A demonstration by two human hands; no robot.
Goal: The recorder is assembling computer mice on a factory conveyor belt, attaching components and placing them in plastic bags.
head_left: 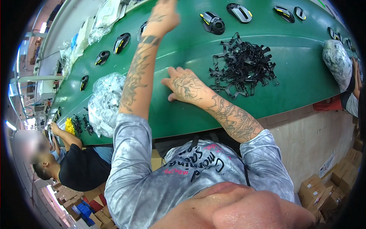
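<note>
My left hand (164,17) reaches to the far side of the green table at the top edge of the view. It is smeared by motion and its fingers are cut off, so what it holds does not show. Beside its wrist, a dark computer mouse shell (143,28) is partly hidden by my forearm. My right hand (187,86) rests low over the table with its fingers apart and nothing in them. To its right lies a tangled pile of thin black plastic frames (246,65). Beyond the pile is a black mouse shell with yellow side pieces (212,23).
The green table (183,122) carries several more mouse shells (239,12) along its far part. A clear plastic bag (106,105) bulges beside my left forearm; another bag (337,61) lies far right. Yellow parts (70,126) lie near a person in black (82,168). Cardboard boxes (310,189) stand behind.
</note>
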